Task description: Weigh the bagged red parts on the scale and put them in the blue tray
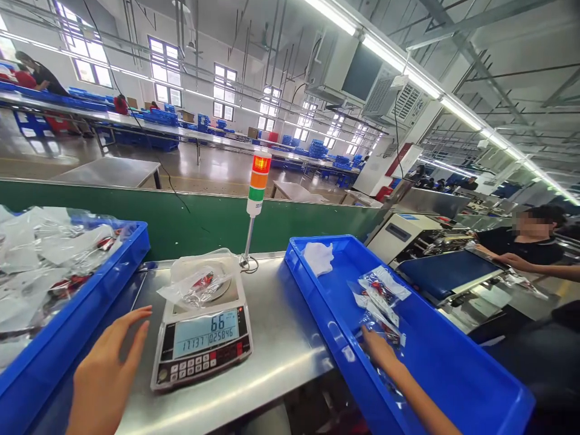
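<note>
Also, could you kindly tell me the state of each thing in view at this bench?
Digital scale: switched on, display showing 66
Tower light: red lit
Plastic packet: lying on the scale
Left blue tray: heaped with bagged items
Right blue tray: holding a white cloth and a few packets
Left hand: open, beside the scale
Right hand: inside the right tray, at the packets

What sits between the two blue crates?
In the head view, a digital weighing scale stands between the left blue crate and the right blue crate on the steel bench, a clear plastic bag on its pan, a stack light behind.
</note>
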Demonstrator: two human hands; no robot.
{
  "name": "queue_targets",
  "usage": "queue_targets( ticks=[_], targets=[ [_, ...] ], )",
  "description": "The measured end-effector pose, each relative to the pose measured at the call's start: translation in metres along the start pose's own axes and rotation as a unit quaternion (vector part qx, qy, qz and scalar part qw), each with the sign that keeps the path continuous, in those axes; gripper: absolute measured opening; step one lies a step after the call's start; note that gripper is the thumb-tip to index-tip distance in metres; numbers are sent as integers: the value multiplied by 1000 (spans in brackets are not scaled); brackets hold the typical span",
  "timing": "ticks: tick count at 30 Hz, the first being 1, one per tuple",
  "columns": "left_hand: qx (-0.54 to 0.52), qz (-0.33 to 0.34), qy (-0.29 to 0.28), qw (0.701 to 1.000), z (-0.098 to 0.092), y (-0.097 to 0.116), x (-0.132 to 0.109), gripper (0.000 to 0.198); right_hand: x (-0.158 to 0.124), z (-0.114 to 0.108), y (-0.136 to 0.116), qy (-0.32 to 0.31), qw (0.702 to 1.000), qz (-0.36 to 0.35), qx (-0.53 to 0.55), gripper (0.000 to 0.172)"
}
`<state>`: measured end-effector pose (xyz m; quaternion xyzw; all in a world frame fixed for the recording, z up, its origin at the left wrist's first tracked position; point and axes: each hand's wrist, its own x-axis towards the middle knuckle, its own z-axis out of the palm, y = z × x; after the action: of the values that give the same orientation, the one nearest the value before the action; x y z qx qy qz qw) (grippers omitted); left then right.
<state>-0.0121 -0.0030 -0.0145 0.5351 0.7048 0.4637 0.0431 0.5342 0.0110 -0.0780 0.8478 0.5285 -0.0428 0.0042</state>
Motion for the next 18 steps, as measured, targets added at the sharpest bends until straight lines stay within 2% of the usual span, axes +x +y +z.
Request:
queue_targets(
  ticks=[4,7,9,11,12,15,17,18],
  targets=[
    [-11,50,-18,999,8,9,0,46,9,10,15,-37,999,-27,25,39],
    [-18,92,-27,995,10,12,-1,42,15,3,26,-59,997,-30,48,35],
    [-11,129,-33,991,12,9,1,40,15,-9,36,-72,994,-35,73,24],
    [6,187,-45,981,16,2,6,39,12,-28,48,-81,989,-45,115,13],
    [20,225,-54,973,20,-2,9,40,9,-41,54,-78,986,-48,137,13],
    [51,327,-91,939,37,-6,21,46,-4,-89,59,-3,983,-48,178,17],
    [33,339,-133,931,48,1,32,47,-14,-123,44,71,977,-57,193,19],
    [3,310,-151,939,52,8,38,45,-19,-139,29,98,970,-75,210,20]
  ],
)
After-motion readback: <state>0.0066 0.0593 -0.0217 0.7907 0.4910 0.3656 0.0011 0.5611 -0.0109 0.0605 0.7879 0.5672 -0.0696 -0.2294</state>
